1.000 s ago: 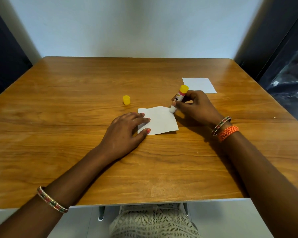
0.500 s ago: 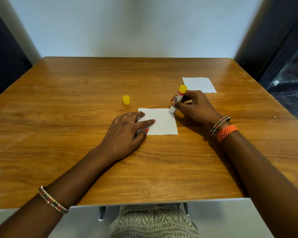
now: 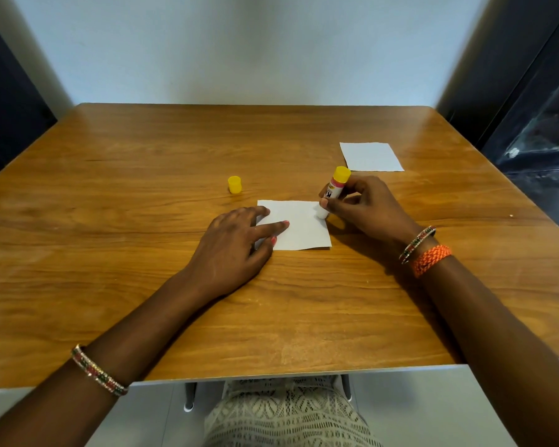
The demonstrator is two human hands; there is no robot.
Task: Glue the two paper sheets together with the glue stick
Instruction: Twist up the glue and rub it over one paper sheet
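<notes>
The gluing step is in hand. The near paper sheet is pinned flat on the bench by the spread fingers of the left hand. The glue stick is clamped in the right hand, its tip pressed on the sheet's far right corner. The yellow cap stands apart. The second sheet lies well off; it is judged to be needed next, laid over once glue is spread.

Left hand flat at frame centre, fingers spread, right hand curled just right of centre, both forearms reaching up from the lower corners
</notes>
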